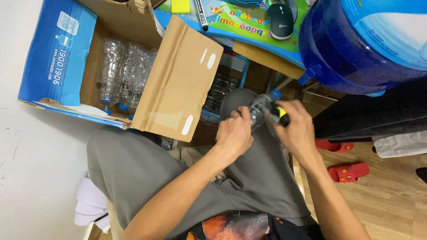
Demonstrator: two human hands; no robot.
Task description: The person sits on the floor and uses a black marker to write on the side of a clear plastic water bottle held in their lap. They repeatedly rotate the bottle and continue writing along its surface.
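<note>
Two red plastic slippers (341, 159) at four o'clock; one big blue water jug (356, 40) at one o'clock; one grey computer mouse (281, 21) at twelve.

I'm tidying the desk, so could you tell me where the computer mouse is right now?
In the head view, the computer mouse lies at the top, right of centre, on the colourful alphabet mat, just left of the big blue water jug.

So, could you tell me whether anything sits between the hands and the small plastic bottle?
Nothing visible does: the left hand already grips the plastic bottle, and the right hand presses a yellow-and-black tool against it.
</note>
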